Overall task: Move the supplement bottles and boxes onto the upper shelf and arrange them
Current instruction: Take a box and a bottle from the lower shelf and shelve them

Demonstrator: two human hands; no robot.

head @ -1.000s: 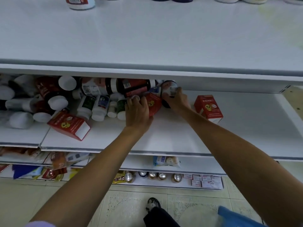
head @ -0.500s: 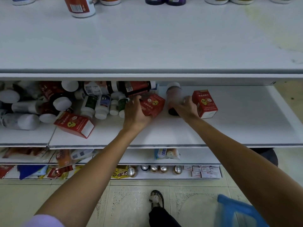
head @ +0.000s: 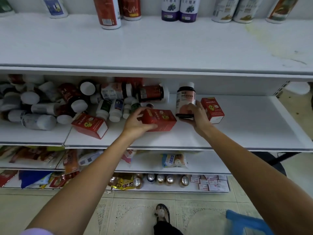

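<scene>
Red box (head: 162, 119) gripped by left hand (head: 135, 123) | dark bottle (head: 185, 99) gripped by right hand (head: 199, 114)

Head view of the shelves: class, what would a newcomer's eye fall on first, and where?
At the middle shelf, the left hand grips a red box and the right hand holds a dark bottle upright beside it. Left of them lies a jumble of toppled bottles, while the upper shelf carries a row of standing bottles along its back.
</scene>
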